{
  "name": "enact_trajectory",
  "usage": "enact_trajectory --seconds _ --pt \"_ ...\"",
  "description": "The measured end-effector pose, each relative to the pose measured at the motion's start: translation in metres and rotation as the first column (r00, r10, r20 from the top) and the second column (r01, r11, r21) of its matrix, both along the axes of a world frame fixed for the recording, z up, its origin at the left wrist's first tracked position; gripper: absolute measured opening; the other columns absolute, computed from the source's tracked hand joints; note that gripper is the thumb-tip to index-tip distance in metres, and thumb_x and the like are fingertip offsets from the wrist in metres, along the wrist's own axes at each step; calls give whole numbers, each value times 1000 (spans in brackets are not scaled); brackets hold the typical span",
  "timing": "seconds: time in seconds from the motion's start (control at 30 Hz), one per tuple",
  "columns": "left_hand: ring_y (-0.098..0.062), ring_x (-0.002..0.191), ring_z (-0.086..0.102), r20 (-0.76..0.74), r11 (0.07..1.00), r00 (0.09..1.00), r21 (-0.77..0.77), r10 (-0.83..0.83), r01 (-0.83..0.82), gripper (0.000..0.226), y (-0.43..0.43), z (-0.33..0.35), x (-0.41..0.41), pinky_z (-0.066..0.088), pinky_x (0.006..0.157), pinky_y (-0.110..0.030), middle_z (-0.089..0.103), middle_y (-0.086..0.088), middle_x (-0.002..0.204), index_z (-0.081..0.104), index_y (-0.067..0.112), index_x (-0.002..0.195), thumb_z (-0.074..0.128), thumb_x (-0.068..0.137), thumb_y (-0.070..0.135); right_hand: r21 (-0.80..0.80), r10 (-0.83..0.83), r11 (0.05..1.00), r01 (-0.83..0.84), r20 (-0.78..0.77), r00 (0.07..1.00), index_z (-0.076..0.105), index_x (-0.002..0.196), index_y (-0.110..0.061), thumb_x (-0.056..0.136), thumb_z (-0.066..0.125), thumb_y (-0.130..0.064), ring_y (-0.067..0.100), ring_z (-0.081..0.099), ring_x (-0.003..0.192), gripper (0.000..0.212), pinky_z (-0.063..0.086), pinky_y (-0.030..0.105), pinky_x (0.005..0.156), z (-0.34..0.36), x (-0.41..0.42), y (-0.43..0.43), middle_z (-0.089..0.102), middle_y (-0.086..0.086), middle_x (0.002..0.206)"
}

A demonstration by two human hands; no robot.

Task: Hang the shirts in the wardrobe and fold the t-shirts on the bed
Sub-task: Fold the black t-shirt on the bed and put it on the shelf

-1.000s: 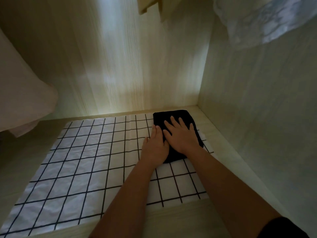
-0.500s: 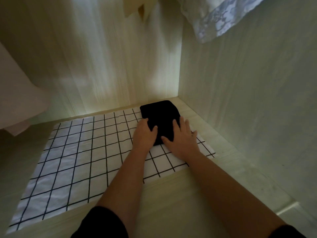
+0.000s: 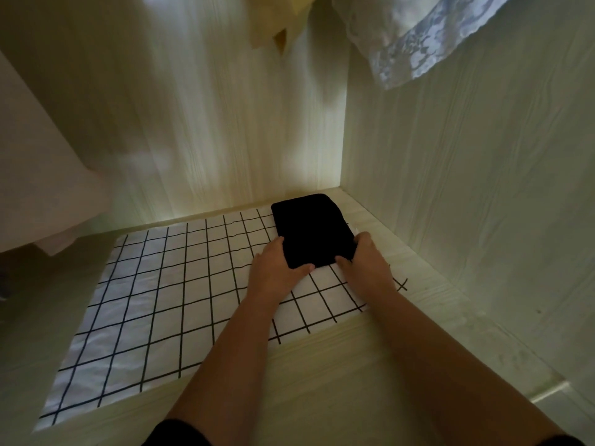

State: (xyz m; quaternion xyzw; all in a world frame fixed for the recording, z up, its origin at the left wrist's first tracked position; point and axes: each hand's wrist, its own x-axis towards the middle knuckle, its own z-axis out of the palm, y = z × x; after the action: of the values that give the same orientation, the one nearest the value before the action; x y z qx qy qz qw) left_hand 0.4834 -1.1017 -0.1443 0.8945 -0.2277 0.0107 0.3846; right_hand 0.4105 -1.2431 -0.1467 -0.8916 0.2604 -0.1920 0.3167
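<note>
Nearest the camera, a black sleeve (image 3: 177, 433) ends at the left forearm, and both bare forearms reach forward over the pale wooden wardrobe floor (image 3: 322, 365). A white cloth with a black grid (image 3: 161, 300) lies flat on that floor and covers most of it from the left side to near the right wall.

Further in, the two hands are set apart at the near end of the folded black t-shirt (image 3: 312, 230). The left hand (image 3: 277, 272) cups its near left corner, fingers along the left edge and thumb lying along the near edge. The right hand (image 3: 367, 268) cups the near right corner, fingers curled at the right edge and thumb at the near edge. In the dim light it is hard to say whether any fingertips are tucked underneath.

The t-shirt lies flat on the far right part of the grid cloth, close to the back right corner of the wardrobe, near the back panel (image 3: 225, 123) and the right side panel (image 3: 483, 188).

Above, a yellow garment (image 3: 273, 24) and a white garment with blue lace trim (image 3: 415, 43) hang down, and a pale garment (image 3: 42, 175) hangs at the left.
</note>
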Motion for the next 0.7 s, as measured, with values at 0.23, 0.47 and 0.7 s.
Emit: enact_trajectory --seconds 0.23,0.47,0.7 --pt "-20 106 57 26 994 994 -6 107 -107 55 -7 -1 0 43 80 -25 60 -5 117 46 11 121 73 79 34 -70 -2 998 0 -26 1000 49 111 -9 94 51 -23 24 52 102 22 42 34 84 1 -1 -2 52 8 116" --pt "-23 112 55 95 994 992 58 86 -92 48 -5 -2 -2 43 88 -29 59 -10 124 44 10 134 59 92 28 -239 93 964 -117 -109 990 42 133 -17 96 43 -33 21 38 126 40 28 33 104 -3 -1 -5 40 2 141" --pt "-22 127 45 101 975 992 204 72 -91 59 -4 0 -4 36 102 -30 46 -8 142 25 16 148 50 96 28 -253 133 942 -222 -325 936 15 150 -23 100 27 -40 24 0 146 54 5 42 118 -6 4 -6 2 6 159"
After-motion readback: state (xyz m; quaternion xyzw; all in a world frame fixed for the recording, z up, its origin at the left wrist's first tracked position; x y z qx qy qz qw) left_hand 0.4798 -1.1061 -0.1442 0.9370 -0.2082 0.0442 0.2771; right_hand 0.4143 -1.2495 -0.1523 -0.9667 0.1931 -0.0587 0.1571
